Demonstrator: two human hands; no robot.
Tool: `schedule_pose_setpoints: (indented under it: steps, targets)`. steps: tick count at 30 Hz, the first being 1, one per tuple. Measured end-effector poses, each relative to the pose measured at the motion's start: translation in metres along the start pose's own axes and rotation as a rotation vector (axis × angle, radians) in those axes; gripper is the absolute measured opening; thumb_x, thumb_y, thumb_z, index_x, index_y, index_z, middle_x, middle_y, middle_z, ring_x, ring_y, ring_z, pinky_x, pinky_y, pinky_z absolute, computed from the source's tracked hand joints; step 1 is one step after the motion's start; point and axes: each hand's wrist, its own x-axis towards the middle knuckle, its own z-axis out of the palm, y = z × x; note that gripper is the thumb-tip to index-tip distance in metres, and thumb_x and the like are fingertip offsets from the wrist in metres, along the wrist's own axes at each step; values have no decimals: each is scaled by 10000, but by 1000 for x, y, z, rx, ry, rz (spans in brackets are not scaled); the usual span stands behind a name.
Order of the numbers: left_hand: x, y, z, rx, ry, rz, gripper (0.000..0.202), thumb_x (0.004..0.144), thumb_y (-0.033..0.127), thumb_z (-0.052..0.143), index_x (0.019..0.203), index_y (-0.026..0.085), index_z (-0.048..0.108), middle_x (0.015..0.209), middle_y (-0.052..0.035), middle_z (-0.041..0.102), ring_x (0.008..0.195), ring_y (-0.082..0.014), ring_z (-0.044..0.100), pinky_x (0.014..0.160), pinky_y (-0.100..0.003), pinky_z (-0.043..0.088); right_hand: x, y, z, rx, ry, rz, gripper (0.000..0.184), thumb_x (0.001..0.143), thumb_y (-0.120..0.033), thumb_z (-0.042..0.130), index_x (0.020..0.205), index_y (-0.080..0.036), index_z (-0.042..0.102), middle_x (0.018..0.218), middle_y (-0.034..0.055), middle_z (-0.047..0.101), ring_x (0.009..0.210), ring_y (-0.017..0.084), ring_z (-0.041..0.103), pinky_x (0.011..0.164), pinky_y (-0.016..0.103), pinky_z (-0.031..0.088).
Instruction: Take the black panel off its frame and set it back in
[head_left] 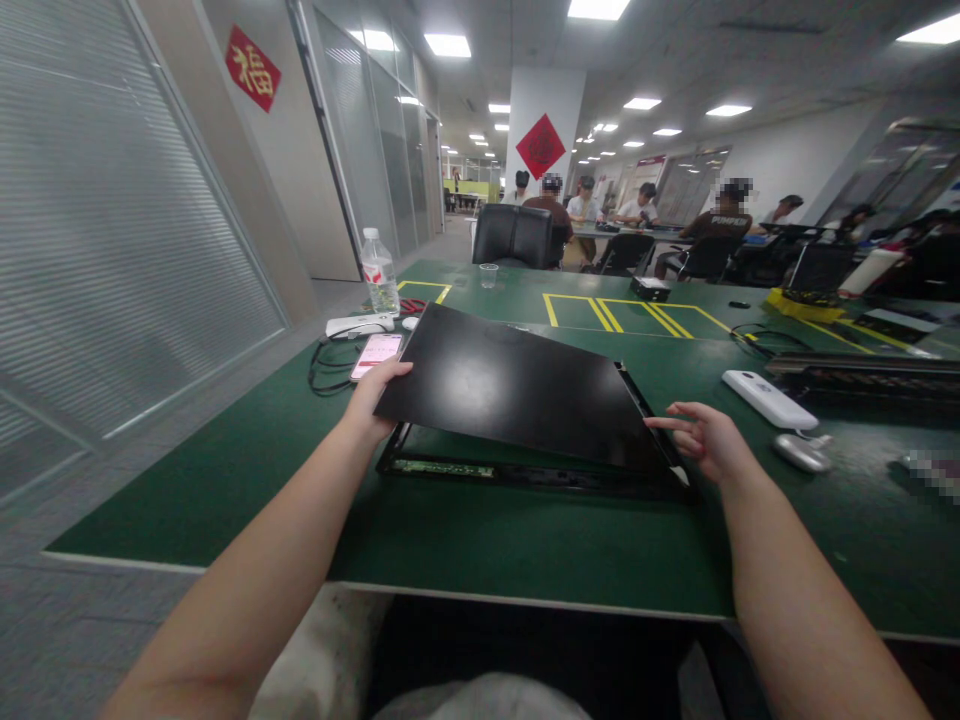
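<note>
A glossy black display panel [510, 380] lies tilted over a black frame [555, 476], its left side raised and its right side down near the frame. My left hand [375, 395] grips the panel's left edge, thumb on top and the other fingers hidden beneath. Along the frame's front strip, a green circuit board [442, 468] shows. At the frame's right side is my right hand [701, 438], fingers apart and partly bent, with the index fingertip at the panel's right edge. Whether that fingertip touches the panel or the frame, I cannot tell.
On the green table [225, 500], a phone [377, 352], cables and a water bottle [380, 272] stand left. To the right lie a white power bank [769, 398], a silver device [802, 452] and a long black part [862, 380]. A clear cup [488, 275] stands behind.
</note>
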Motion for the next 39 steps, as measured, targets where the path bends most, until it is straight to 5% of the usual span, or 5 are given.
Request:
schedule_pose_setpoints:
  steps: [8, 39]
  targets:
    - [3, -7, 1, 21, 7, -32, 477, 685, 106, 680, 1156, 86, 753, 814, -81, 785, 639, -208, 717, 559, -263, 555, 2, 2, -1, 1, 47, -26, 150, 821, -292, 618, 863, -228, 489, 821, 180, 777, 346, 42, 212, 323, 207, 154]
    - [17, -22, -11, 32, -37, -106, 476, 661, 89, 709, 1133, 79, 767, 837, -106, 800, 635, -200, 721, 579, -255, 556, 1, 7, 5, -94, 117, -166, 265, 697, -313, 737, 770, -232, 495, 743, 158, 761, 355, 50, 251, 341, 230, 142]
